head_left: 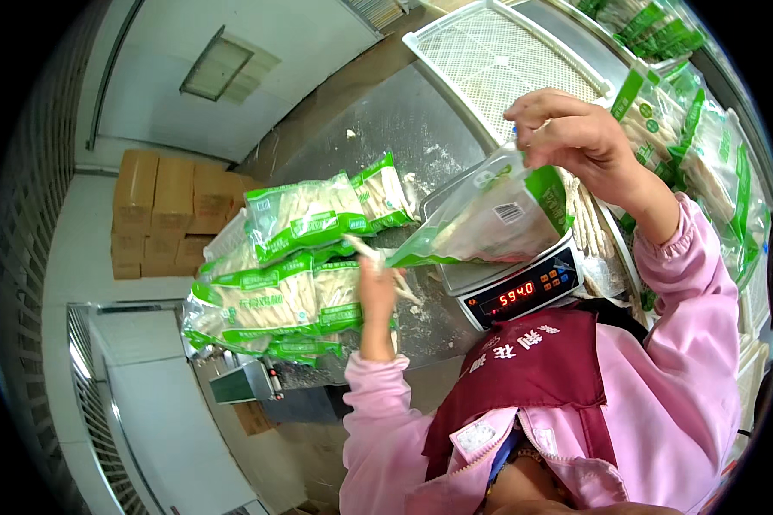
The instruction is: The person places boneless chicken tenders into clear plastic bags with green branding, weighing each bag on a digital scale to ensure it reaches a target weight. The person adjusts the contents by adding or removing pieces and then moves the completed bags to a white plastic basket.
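My right hand (571, 142) pinches the upper edge of a clear plastic bag (498, 215) with green bands. The bag hangs tilted above the pan of a digital scale (524, 287) with a lit red display. On the other side, my left hand (376, 296) is closed round a pale stick-shaped piece (363, 248), its end poking out past the fingers. The bag's lower left corner reaches this hand; whether the fingers also grip it, I cannot tell. Filled green-and-clear bags (309, 215) of pale sticks lie stacked just left of my left hand.
A white mesh tray (507, 60) sits at the far side of the metal table (352, 129). Loose pale sticks (584, 219) lie right of the scale. More filled bags (704, 163) are piled at the right. Cardboard boxes (172, 193) stand by the left wall.
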Tool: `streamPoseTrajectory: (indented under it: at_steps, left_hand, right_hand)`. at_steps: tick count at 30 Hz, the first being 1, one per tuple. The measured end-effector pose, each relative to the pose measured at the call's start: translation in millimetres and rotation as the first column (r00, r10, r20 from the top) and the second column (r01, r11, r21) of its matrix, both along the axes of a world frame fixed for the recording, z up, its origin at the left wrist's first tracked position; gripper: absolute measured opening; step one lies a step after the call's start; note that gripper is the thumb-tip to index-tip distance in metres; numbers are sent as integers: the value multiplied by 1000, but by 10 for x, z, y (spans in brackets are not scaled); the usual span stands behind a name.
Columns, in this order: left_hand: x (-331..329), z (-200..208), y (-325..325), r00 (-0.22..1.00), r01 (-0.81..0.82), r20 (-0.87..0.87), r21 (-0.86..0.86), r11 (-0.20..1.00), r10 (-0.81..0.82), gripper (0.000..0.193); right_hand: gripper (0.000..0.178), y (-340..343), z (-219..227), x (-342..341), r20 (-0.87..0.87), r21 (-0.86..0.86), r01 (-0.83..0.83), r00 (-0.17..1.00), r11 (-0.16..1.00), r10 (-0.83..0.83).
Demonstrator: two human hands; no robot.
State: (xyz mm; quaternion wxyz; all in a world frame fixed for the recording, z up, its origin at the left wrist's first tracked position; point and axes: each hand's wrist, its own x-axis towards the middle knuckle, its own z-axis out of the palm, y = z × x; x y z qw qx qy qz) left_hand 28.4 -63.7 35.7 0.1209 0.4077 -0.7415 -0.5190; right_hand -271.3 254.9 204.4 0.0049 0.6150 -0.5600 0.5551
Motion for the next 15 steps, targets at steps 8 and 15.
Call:
streamPoseTrajectory:
  at_steps: [8,15]
  left_hand:
    - [-972,2362,900,338,272,-809,-405,873,-481,45]
    - [-1610,2043,1481,471,402,-578,-532,745,-666,45]
  right_hand:
    - [4,-58,-30,-9,-33,-99,-28,999,995,24]
    - [8,-66,-142,68,98,-161,-3,995,987,19]
